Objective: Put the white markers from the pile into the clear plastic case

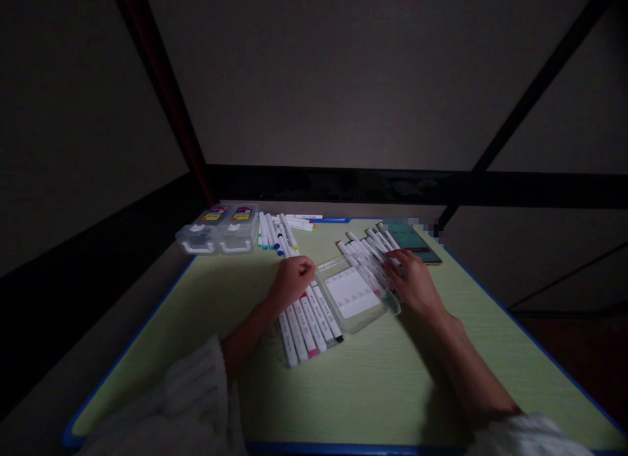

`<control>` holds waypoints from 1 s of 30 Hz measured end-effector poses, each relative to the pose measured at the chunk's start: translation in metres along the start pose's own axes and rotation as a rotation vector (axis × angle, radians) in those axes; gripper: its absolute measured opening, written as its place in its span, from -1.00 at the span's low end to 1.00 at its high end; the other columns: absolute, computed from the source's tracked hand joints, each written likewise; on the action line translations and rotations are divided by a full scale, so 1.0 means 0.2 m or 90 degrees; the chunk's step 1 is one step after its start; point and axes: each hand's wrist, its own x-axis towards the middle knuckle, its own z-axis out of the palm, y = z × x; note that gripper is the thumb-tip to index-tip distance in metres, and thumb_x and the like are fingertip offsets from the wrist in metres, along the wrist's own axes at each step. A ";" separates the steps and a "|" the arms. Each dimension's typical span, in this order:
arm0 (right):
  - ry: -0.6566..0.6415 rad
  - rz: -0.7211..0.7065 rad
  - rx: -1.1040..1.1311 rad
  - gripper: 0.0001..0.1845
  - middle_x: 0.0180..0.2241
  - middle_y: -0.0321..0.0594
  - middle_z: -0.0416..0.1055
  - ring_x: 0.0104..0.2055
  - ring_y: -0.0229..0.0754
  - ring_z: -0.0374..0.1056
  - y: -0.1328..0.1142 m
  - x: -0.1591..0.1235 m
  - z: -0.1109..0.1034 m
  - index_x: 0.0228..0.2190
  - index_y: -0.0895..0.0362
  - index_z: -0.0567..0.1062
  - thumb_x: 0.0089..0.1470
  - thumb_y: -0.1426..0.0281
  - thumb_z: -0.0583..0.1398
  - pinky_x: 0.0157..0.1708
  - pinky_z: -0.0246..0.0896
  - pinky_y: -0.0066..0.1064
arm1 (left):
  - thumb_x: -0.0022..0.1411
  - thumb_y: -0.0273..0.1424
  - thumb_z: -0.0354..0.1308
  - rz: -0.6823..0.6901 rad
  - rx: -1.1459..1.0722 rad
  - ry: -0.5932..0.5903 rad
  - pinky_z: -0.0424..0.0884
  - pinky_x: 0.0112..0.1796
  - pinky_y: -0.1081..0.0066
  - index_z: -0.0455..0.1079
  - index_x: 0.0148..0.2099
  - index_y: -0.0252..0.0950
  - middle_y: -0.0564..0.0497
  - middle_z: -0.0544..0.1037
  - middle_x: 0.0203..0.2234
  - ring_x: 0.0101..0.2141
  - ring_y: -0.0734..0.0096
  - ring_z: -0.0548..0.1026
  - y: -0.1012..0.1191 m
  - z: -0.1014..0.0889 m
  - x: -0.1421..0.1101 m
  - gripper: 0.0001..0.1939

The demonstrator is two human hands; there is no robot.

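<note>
White-barrelled markers [304,325] lie side by side in one half of an opened clear plastic case, some with black, pink or red ends. The other half of the clear case [338,266] lies to the right, with a white printed card [350,291] in it. My left hand [292,280] is closed with curled fingers over the upper ends of the row; what its fingertips hold, if anything, is hidden. My right hand [415,282] reaches into a loose pile of markers [363,256] at the right, its fingers bent around a marker there.
Two clear plastic boxes with handles [218,237] stand at the table's far left. More markers [277,232] lie beside them, some with blue, green or yellow ends. A phone or tablet [417,243] lies at the back right. The pale green table [392,390] has a blue edge.
</note>
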 end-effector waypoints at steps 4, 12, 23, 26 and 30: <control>0.010 -0.011 0.021 -0.75 -0.25 -0.04 0.34 -0.19 -0.06 0.24 -0.03 -0.01 -0.01 -0.28 0.22 0.41 0.00 0.43 0.02 -0.14 0.12 -0.27 | -0.04 -0.48 0.01 0.014 0.009 0.062 0.26 -0.59 0.57 0.35 -0.52 -0.37 0.04 0.45 -0.67 -0.61 0.50 0.42 -0.01 -0.07 0.03 -0.88; -0.025 -0.043 0.040 -0.79 -0.27 -0.05 0.33 -0.19 -0.08 0.23 -0.11 -0.03 -0.03 -0.33 0.21 0.40 0.02 0.43 0.00 -0.15 0.13 -0.28 | -0.05 -0.45 0.00 -0.003 0.087 0.155 0.25 -0.53 0.54 0.37 -0.54 -0.36 0.05 0.46 -0.65 -0.59 0.51 0.38 -0.05 -0.20 0.06 -0.85; -0.055 -0.092 0.030 -0.77 -0.25 -0.06 0.32 -0.19 -0.07 0.23 -0.21 -0.06 -0.04 -0.30 0.20 0.40 0.03 0.42 0.00 -0.18 0.16 -0.26 | -0.06 -0.44 0.01 -0.041 0.100 0.226 0.27 -0.49 0.51 0.38 -0.53 -0.36 0.05 0.47 -0.64 -0.55 0.47 0.41 -0.11 -0.25 0.08 -0.85; -0.066 -0.100 0.033 -0.77 -0.25 -0.06 0.31 -0.18 -0.07 0.23 -0.23 -0.07 -0.05 -0.29 0.20 0.40 0.03 0.44 0.00 -0.17 0.16 -0.26 | -0.05 -0.44 0.00 -0.038 0.100 0.236 0.26 -0.49 0.53 0.37 -0.54 -0.35 0.06 0.46 -0.65 -0.56 0.49 0.40 -0.11 -0.25 0.08 -0.85; -0.091 -0.119 0.034 -0.78 -0.26 -0.05 0.31 -0.19 -0.07 0.22 -0.27 -0.08 -0.05 -0.30 0.21 0.39 0.03 0.47 0.00 -0.18 0.16 -0.25 | -0.03 -0.45 -0.01 -0.015 0.124 0.251 0.28 -0.46 0.53 0.36 -0.55 -0.34 0.09 0.44 -0.66 -0.55 0.51 0.38 -0.13 -0.25 0.09 -0.84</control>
